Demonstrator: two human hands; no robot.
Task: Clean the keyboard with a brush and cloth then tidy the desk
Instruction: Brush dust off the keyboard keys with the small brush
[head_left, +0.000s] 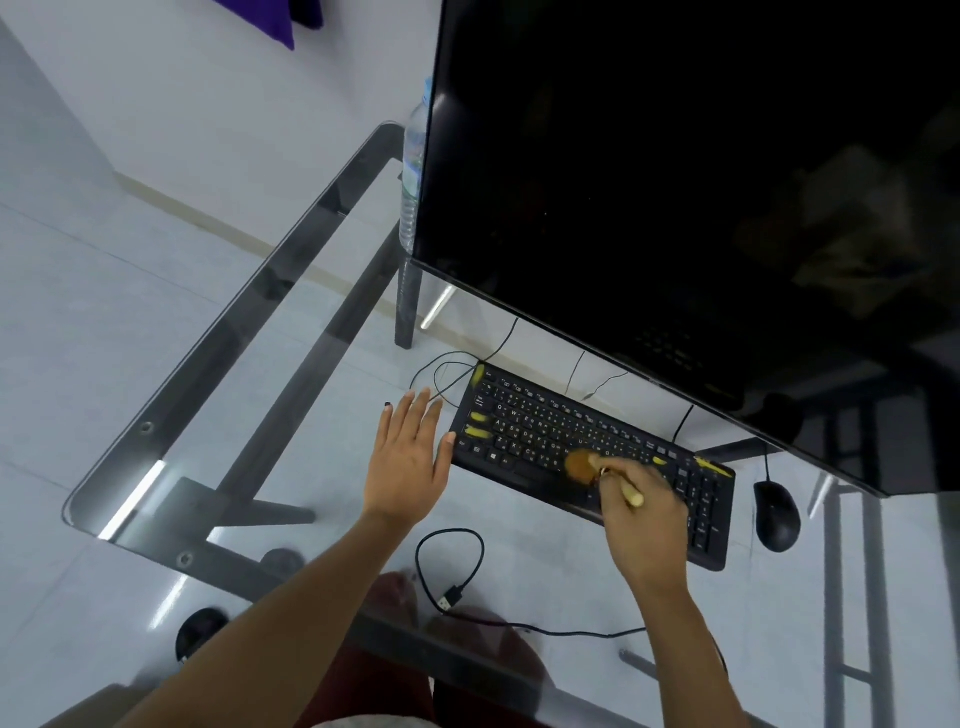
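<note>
Gripping the brush (605, 475) in my right hand (647, 519), fingers (631, 475) clenched round the pale handle with its end poking out above my knuckles, I have the tan bristles pressed onto the lower middle rows of the keyboard (592, 457), which I judge is the brushing step of the job, with the cloth wipe and the tidying not yet done. No cloth shows anywhere I can see. My left hand (408, 462) lies flat and released on the glass desk (218, 395), holding nothing, thumb touching the keyboard's left edge, I think so the board does not slide under the strokes. Nearer me than both hands, a loose USB cable (449, 571) curls on the glass with its plug pointing toward me; it looks like something to put away later. Right of my brush hand, just past the keyboard's end, sits the mouse (776, 514), apart from it. The keyboard lies at a slant, its right end closer to me, its cord looping out beyond my left fingertips. Key legends are white; I can make out Q, W, E, R along one row, and a few keys carry yellow patches, but no brand is readable. Beyond my fingers the dark monitor (675, 182) stands unlit, any logo too dim to read. Behind its left edge a water bottle (413, 171) stands upright, label illegible.
</note>
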